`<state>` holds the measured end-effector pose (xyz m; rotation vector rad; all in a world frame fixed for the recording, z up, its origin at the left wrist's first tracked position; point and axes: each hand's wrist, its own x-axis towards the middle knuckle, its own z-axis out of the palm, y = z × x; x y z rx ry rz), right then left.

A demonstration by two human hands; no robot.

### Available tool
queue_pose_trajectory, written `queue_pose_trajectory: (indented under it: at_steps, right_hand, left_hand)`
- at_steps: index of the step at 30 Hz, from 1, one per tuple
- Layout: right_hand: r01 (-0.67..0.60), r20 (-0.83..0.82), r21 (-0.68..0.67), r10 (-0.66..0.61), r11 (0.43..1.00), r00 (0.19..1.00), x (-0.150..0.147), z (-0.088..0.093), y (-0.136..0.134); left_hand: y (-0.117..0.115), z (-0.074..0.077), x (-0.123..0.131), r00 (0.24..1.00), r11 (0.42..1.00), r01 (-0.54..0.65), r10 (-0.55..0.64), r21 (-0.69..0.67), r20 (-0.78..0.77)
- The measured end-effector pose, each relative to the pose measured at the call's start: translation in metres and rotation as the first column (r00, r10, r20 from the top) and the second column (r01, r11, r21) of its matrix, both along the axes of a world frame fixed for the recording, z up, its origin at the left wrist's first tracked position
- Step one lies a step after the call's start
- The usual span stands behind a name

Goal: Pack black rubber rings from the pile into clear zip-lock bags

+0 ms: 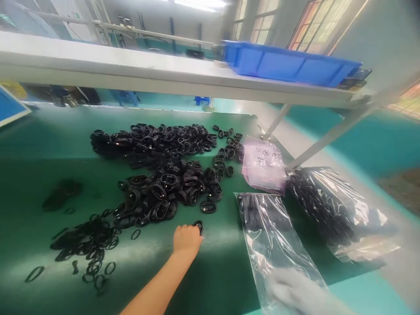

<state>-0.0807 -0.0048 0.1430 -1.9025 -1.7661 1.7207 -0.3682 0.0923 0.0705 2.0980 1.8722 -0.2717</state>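
My left hand (187, 239) is closed around a coiled black cable (198, 226), whose loop shows past the fingers, low over the green tabletop. Just beyond it lies a heap of similar coiled cables (160, 192). On the right, my right hand (290, 284), in a pale glove, is smeared by motion over the near end of a clear plastic bag (271, 249). Its fingers cannot be made out. Rows of black cables (262, 212) fill the far end of that bag.
Thin black rings (93, 258) lie scattered at the left. A second heap of coils (157, 142) sits farther back. Beside the long bag are a pinkish printed bag (264, 164) and a large filled plastic bag (331, 210). A shelf (131, 70) carrying a blue bin (292, 63) spans the table.
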Motion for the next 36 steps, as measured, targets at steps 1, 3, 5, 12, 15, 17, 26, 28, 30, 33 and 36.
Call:
queue_pose_trajectory:
  at_steps: [1, 3, 5, 12, 15, 17, 26, 28, 30, 33, 36]
  right_hand:
    - [-0.049, 0.041, 0.079, 0.046, 0.996, 0.998, -0.025, -0.002, 0.015]
    - [-0.128, 0.210, 0.325, 0.060, 0.937, 0.976, -0.077, -0.015, 0.047]
    - [-0.166, 0.372, 0.508, -0.041, 0.845, 0.927, -0.125, -0.035, 0.078]
    - [-0.337, 0.642, 0.605, -0.191, 0.721, 0.743, -0.199, -0.091, 0.153]
    - [-0.356, 0.663, 0.523, -0.108, 0.774, 0.740, -0.197, -0.091, 0.161]
    - [-0.371, 0.648, 0.489, -0.044, 0.789, 0.760, -0.191, -0.086, 0.158]
    - [0.000, 0.184, 0.402, -0.081, 0.916, 0.980, -0.130, -0.066, 0.116]
    - [-0.010, 0.219, 0.471, -0.106, 0.882, 0.970, -0.126, -0.066, 0.117]
    - [-0.098, 0.283, 0.496, -0.054, 0.863, 0.958, -0.134, -0.069, 0.123]
    - [-0.105, 0.278, 0.422, -0.018, 0.901, 0.960, -0.155, -0.073, 0.130]
    - [-0.056, 0.202, 0.386, -0.025, 0.921, 0.979, -0.166, -0.066, 0.124]
  left_hand:
    - [-0.003, 0.000, -0.006, 1.000, 1.000, -0.008, 0.007, 0.021, 0.029]
    - [-0.007, -0.003, -0.017, 0.995, 0.994, 0.005, -0.016, 0.112, 0.096]
    - [-0.009, -0.010, -0.027, 0.985, 0.974, 0.041, -0.076, 0.221, 0.153]
    - [-0.016, -0.035, -0.042, 0.969, 0.985, 0.037, -0.076, 0.167, 0.234]
    - [-0.020, -0.033, -0.048, 0.979, 0.998, -0.011, -0.002, 0.064, 0.204]
    - [-0.024, -0.026, -0.053, 0.983, 0.999, -0.032, 0.032, -0.002, 0.179]
    - [-0.021, 0.015, -0.076, 0.949, 0.976, -0.157, 0.192, -0.153, 0.251]
    - [-0.016, 0.014, -0.065, 0.950, 0.988, -0.113, 0.139, -0.106, 0.281]
    - [-0.014, 0.010, -0.050, 0.961, 0.997, -0.034, 0.051, -0.067, 0.273]
    - [-0.014, 0.008, -0.038, 0.964, 0.997, 0.015, 0.007, -0.081, 0.266]
    - [-0.014, 0.013, -0.046, 0.903, 0.994, -0.102, 0.111, -0.044, 0.416]
